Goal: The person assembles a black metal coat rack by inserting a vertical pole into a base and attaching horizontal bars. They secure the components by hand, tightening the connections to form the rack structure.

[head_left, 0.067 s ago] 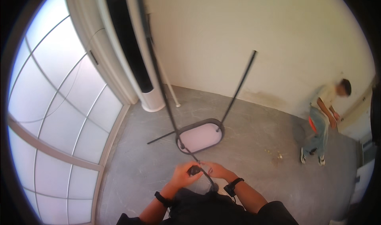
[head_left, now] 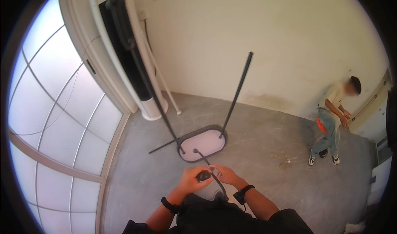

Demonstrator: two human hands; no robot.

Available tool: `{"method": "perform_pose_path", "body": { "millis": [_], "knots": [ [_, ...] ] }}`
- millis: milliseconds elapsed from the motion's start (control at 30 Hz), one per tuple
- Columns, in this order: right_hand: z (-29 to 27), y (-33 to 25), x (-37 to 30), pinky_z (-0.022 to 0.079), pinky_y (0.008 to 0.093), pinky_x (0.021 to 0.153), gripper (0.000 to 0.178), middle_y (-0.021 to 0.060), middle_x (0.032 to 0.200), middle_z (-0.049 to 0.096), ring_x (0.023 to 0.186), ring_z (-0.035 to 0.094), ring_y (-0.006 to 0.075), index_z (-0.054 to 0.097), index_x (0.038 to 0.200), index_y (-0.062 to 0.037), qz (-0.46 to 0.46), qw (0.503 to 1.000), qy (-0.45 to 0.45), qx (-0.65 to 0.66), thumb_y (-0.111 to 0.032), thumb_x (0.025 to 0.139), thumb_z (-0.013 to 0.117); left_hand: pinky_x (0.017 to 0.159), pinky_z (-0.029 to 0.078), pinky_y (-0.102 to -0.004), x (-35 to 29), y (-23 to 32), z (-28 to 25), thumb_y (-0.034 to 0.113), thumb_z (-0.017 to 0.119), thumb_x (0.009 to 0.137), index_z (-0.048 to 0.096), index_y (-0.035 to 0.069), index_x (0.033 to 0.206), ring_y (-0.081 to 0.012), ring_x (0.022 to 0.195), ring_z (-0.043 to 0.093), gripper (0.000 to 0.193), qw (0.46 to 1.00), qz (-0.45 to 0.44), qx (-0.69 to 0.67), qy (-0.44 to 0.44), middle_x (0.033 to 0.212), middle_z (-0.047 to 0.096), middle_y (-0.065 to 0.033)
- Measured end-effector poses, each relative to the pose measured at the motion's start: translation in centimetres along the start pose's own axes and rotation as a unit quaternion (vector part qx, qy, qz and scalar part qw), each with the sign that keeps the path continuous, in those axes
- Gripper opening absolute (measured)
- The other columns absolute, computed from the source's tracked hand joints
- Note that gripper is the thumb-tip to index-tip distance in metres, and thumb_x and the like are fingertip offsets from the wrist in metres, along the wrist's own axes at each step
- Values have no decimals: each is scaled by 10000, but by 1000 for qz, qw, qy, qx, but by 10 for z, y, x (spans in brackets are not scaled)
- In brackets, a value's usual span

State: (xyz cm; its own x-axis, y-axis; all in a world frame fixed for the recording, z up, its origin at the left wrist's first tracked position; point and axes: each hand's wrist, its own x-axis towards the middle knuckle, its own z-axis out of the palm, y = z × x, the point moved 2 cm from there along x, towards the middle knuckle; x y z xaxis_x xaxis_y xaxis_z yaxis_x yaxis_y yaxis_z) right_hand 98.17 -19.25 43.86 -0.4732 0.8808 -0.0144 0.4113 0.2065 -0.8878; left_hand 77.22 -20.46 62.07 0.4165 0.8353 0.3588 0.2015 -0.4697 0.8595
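Note:
A curved dark rod (head_left: 218, 183) runs from close to my body out over an oval base, with a round disc at its far end. My left hand (head_left: 191, 180) is closed around a black rounded knob-like piece (head_left: 203, 176) beside the rod. On the rod's other side, my right hand (head_left: 228, 176) has its fingers curled in, the tips at the rod. The oval base (head_left: 212, 151) has a pale top and dark rim. Two dark poles rise from it, a long left pole (head_left: 155, 97) and a shorter right pole (head_left: 237, 93).
A thin dark bar (head_left: 163, 146) sticks out left of the base. Behind stands a tall white-and-black floor unit (head_left: 152, 110) with a white pole (head_left: 167, 91) beside it. Frosted glass doors (head_left: 53, 151) line the left. At right a person (head_left: 328, 118) bends near the wall. Small scraps (head_left: 287, 161) lie on the floor.
The whole view has shifted a little, so the base, poles and floor unit sit further left. The rod's disc end now shows over the base. My hands keep nearly the same hold.

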Motion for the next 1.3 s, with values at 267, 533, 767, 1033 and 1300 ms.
{"method": "perform_pose_path", "body": {
  "millis": [267, 533, 767, 1033, 1300],
  "knots": [
    [-129, 68, -23, 507, 395, 741, 312, 118, 960, 652, 870, 650, 309, 625, 1057, -104, 69, 985, 134, -85, -252, 806, 736, 669, 484, -269, 165, 59, 106, 107, 688, 858, 592, 39, 1160, -118, 751, 608, 323, 986, -44, -144, -69, 836, 629, -47],
    [-317, 66, 42, 490, 250, 648, 100, 42, 890, 637, 739, 593, 89, 586, 999, -29, -7, 963, 242, 123, -36, 904, 616, 773, 474, -279, 343, -58, 173, 19, 635, 876, 480, 2, 1248, -118, 807, 576, 404, 987, 76, -90, 114, 943, 571, -42],
    [-490, -12, 135, 489, 256, 688, 178, 92, 948, 645, 800, 584, 107, 484, 1120, -19, -204, 891, 360, 185, -69, 959, 538, 885, 464, -375, 475, -67, 143, 88, 682, 818, 492, 8, 1247, -251, 1008, 569, 476, 926, 86, 162, 328, 1126, 546, -158],
    [-551, -60, 249, 497, 285, 739, 196, 119, 978, 620, 835, 574, 126, 440, 1122, -4, -351, 871, 301, 169, -64, 965, 542, 1056, 386, -377, 507, -77, 141, 45, 591, 893, 424, 1, 1385, -286, 1213, 536, 522, 970, 21, 20, 242, 1309, 541, -181],
    [-559, -60, 300, 507, 260, 635, 113, 104, 884, 598, 696, 602, 135, 494, 1020, 19, -321, 905, 113, 254, -53, 951, 547, 905, 500, -333, 511, -103, 150, -12, 538, 926, 538, -6, 1286, -251, 1022, 647, 359, 953, -31, 136, 270, 1083, 661, -143]
  ]
}}
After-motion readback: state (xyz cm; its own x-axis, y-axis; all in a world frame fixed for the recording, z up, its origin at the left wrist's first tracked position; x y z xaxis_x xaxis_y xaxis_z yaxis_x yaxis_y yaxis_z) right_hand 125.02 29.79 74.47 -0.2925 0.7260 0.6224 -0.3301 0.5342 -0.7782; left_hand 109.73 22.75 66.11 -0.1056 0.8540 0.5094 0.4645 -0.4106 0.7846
